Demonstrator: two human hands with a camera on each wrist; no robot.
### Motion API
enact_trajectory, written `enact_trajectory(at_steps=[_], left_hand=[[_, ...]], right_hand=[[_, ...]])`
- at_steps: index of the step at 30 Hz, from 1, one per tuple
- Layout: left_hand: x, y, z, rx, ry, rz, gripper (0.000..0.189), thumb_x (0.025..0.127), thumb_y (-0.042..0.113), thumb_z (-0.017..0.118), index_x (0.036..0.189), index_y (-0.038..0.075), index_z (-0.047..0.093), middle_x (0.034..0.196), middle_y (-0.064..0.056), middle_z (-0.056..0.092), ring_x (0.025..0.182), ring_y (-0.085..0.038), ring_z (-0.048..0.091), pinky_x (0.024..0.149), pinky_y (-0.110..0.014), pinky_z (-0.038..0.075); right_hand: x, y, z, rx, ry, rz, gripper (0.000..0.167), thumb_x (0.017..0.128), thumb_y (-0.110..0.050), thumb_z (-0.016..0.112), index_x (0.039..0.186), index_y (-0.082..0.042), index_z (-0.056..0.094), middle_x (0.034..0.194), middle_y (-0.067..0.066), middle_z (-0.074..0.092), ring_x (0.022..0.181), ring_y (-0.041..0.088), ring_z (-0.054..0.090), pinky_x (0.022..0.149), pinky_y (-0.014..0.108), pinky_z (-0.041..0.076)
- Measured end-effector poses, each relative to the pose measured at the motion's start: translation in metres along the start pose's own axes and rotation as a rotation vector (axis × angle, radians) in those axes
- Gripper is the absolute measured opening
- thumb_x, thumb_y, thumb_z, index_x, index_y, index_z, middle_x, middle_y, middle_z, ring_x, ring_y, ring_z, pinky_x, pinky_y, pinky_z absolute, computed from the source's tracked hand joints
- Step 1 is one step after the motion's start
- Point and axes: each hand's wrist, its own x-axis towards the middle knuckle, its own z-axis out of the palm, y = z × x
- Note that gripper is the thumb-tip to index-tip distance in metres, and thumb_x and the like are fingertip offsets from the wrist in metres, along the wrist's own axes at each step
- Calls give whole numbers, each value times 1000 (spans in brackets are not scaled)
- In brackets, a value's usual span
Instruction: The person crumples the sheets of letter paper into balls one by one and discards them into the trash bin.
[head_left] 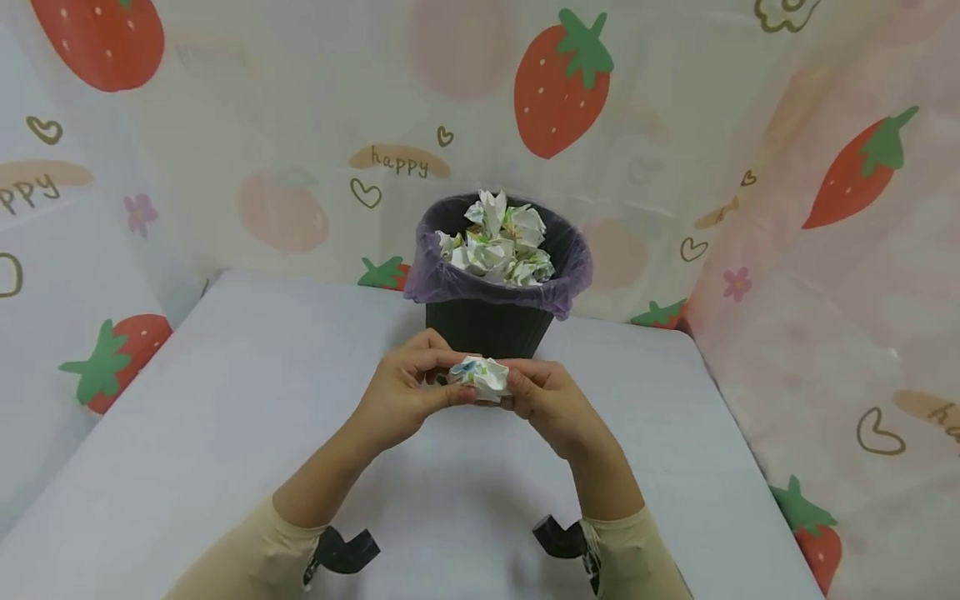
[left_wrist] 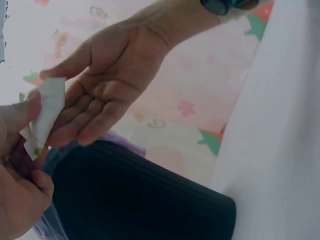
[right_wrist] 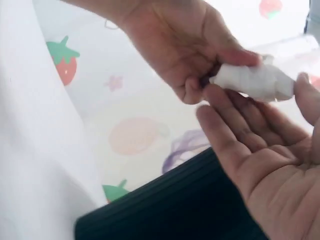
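Observation:
A crumpled piece of white paper with green and blue print is held between both hands, in front of the bin. My left hand pinches its left side between thumb and fingers. On the right side, my right hand pinches it too, the thumb on the near face and the fingers behind. The right wrist view shows the paper as a folded wad, with the right hand's fingers stretched out under it. A small dark spot by the left hand's curled fingers is too unclear to name.
A black bin with a purple bag over its rim stands at the table's back, heaped with crumpled printed paper. The white table meets strawberry-patterned sheets at the back and sides. Black wrist mounts stick out from the sleeves.

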Motion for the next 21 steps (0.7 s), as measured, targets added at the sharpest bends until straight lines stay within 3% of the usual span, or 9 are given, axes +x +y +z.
enact_trajectory(at_steps=[4, 7, 11, 15, 21], left_hand=[[3, -2, 0, -28, -61, 39, 36, 78, 8, 88, 113, 12, 80, 90, -11, 56, 89, -23, 53, 70, -25, 47], [4, -4, 4, -28, -74, 76, 38, 79, 9, 88, 116, 11, 79, 88, -11, 56, 92, -23, 56, 69, -26, 52], [3, -7, 8, 12, -48, 109, 40, 78, 9, 89, 117, 11, 79, 87, -7, 56, 91, -21, 56, 69, -25, 52], [4, -10, 9, 27, -23, 83, 38, 79, 9, 88, 116, 11, 79, 87, -6, 56, 91, -26, 55, 72, -28, 52], [3, -14, 7, 79, 59, -2, 34, 80, 13, 89, 113, 16, 81, 90, -5, 57, 90, -19, 53, 74, -31, 48]], right_hand=[[5, 4, -7, 240, -183, 78, 54, 102, -41, 61, 137, 0, 61, 130, 15, 69, 120, 30, 68, 106, 48, 51], [6, 4, -6, 256, -201, 89, 50, 104, -32, 61, 136, 7, 59, 127, 17, 70, 118, 33, 69, 104, 49, 52], [6, 1, -2, 133, -130, 63, 45, 107, -17, 55, 132, 20, 54, 119, 16, 73, 111, 33, 72, 100, 50, 55], [5, 1, 3, 24, -54, 45, 45, 107, -16, 55, 127, 24, 54, 112, 14, 76, 105, 33, 74, 96, 52, 57], [7, 2, 18, -92, 310, 67, 32, 99, -10, 69, 116, 16, 67, 100, 10, 78, 91, 24, 77, 88, 46, 61]])
